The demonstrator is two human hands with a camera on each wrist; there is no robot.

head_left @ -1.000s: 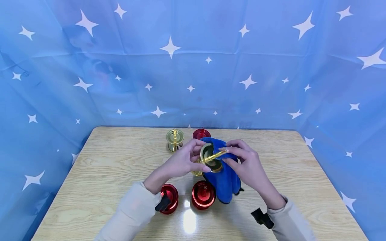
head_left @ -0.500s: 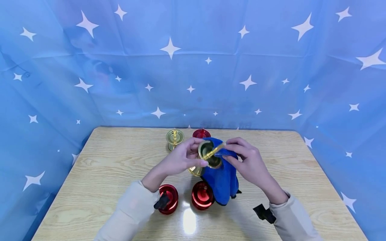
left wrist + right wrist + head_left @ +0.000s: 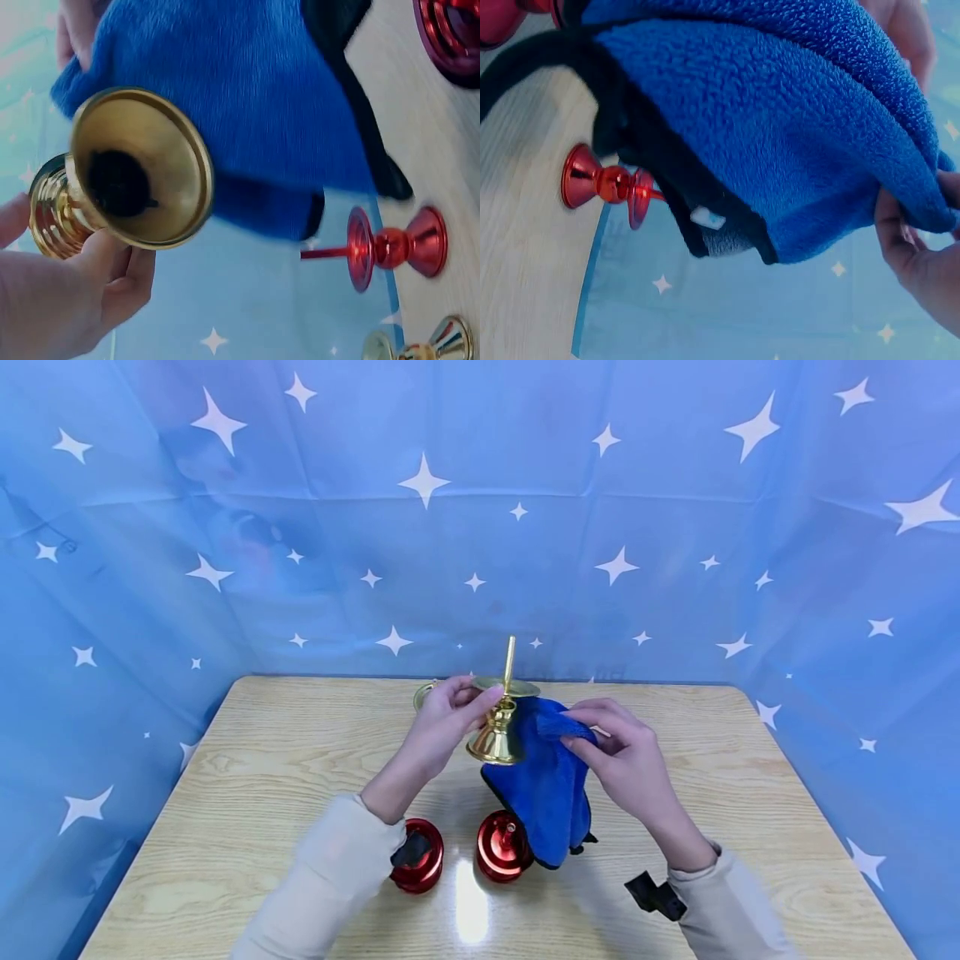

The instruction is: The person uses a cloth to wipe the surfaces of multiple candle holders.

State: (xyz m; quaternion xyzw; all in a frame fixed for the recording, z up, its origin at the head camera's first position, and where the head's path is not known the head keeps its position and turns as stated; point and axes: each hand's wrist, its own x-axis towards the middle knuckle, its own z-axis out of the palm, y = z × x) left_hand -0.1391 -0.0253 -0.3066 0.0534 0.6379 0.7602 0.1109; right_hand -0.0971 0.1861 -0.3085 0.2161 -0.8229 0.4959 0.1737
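My left hand [image 3: 438, 727] grips a shiny gold candle holder [image 3: 498, 742] below its dish, between thumb and fingers. The holder is lifted above the table, nearly upright in the head view, with its thin stem pointing up. Its hollow underside, dark in the middle, faces the left wrist view. My right hand [image 3: 630, 760] pinches the upper edge of a plush blue cloth [image 3: 547, 802] with dark trim. The cloth hangs down right beside and behind the gold holder.
Two red candle holders [image 3: 504, 847] stand at the front of the table [image 3: 300, 752], one partly behind the left wrist. Another red candle holder [image 3: 615, 184] stands at the back, behind the cloth. Left of it is a second gold candle holder [image 3: 422, 697], mostly hidden by my left hand.
My left hand has raised the gold candle holder and turned it from tilted toward the right to nearly upright. The cloth has come away from its stem, still in my right hand.
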